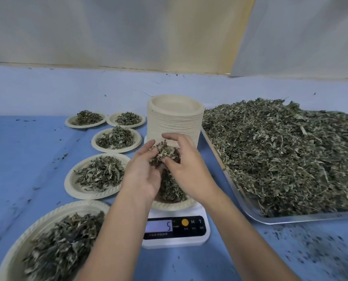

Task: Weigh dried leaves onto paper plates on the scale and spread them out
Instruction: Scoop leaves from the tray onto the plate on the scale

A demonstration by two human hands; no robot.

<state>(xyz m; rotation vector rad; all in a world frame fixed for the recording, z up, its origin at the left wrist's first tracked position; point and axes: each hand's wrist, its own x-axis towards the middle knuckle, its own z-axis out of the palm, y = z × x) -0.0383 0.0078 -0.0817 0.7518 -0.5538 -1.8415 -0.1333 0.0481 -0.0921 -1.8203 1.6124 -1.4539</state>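
**Gripped between left grip (142, 175) and right grip (189, 169): one clump of leaves, over the scale**

Laid out far left on the blue cloth-covered surface (17, 159): five round cream paper plates (72, 190), each already carrying grey-green dried leaves. Parked clear of the scale, presumably so finished portions stay out of the weighing.

Next across, held by the left grip with fingers curled in from the side: a loose clump of crumpled grey-green dried leaves (165, 153). Met from the other side by the right grip, fingers and thumb curled over the same clump.

Held directly above the cream paper plate (173, 205) on the white digital scale (175, 239), likely so anything shed lands in the portion being weighed. Already heaped with leaves beneath; reads 5 on the display (159, 227).

Just behind the scale, kept within easy reach for the next portion: a tall stack of empty cream paper plates (175, 118).

Furthest right, close beside the scale for taking handfuls: a shiny metal tray (290, 220) piled with loose leaf stock (280, 155).

Judged mid-weighing; spreading on this plate not yet done.
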